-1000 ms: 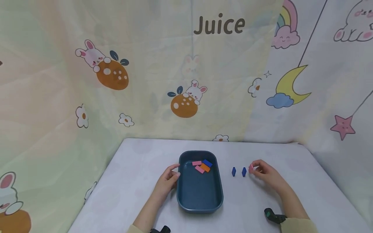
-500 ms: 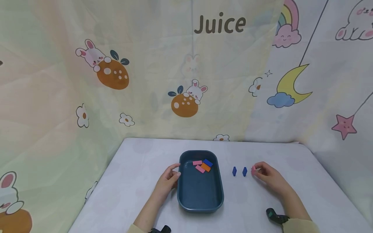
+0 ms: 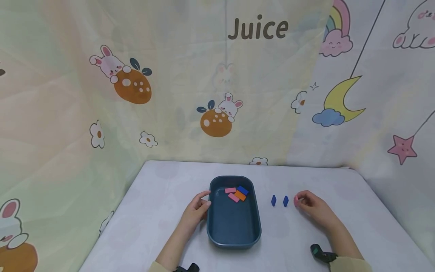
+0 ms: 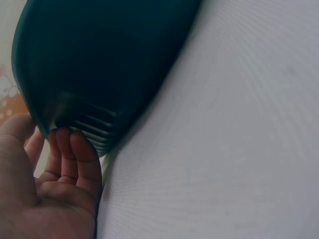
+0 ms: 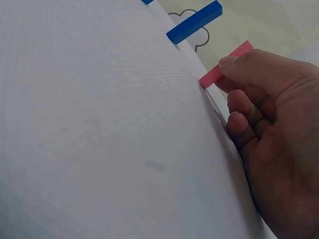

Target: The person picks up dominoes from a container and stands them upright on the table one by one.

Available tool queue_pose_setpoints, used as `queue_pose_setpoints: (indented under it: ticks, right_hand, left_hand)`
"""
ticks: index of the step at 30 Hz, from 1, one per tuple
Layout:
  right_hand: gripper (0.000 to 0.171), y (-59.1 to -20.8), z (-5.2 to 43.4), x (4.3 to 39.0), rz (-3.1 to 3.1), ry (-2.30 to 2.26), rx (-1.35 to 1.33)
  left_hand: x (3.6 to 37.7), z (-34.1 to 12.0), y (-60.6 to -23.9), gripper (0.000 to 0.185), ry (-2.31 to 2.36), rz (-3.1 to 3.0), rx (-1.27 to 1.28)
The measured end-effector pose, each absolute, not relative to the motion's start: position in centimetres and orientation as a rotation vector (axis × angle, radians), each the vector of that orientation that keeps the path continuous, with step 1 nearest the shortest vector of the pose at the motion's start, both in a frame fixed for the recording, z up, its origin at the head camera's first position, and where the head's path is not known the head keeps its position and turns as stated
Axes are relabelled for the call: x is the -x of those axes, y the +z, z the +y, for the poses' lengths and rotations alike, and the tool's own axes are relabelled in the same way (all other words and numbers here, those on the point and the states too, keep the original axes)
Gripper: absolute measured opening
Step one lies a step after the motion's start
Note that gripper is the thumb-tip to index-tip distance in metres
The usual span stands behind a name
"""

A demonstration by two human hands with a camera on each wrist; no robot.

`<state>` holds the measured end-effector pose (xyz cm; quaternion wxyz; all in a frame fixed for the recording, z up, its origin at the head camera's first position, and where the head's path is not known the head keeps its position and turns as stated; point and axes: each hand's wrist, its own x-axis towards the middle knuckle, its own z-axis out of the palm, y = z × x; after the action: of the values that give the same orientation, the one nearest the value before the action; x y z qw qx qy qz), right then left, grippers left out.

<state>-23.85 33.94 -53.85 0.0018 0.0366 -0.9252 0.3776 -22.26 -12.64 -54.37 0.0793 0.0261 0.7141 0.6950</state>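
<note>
Right hand pinches a small pink block, thin, flat, rectangular, stood on edge on the white table. It sits just right of two blue blocks, same shape, also on edge, all three in a row right of the dark blue tray. Left hand fingers curl against the tray's left wall. Tray's far end holds two pink, one orange, one blue block lying flat.

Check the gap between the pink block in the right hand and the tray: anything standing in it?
Yes. Two blue blocks stand on edge on the table, in a row between the pink block pinched by the right hand and the tray. The left hand grips the tray's far side.
</note>
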Motion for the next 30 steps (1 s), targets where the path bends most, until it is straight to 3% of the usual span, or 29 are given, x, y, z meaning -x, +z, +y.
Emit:
queue_pose_setpoints:
  ticks: [11, 30]
  right_hand:
    - [0.038, -53.81, 33.63, 23.89, -2.939, 1.098, -0.083]
    - [0.039, -53.32, 33.58, 23.63, -2.919, 1.145, -0.120]
  left_hand:
    - [22.20, -12.67, -54.40, 0.047, 2.086, 2.135, -0.096]
    - [22.18, -12.61, -54.01, 0.047, 2.099, 2.122, -0.080]
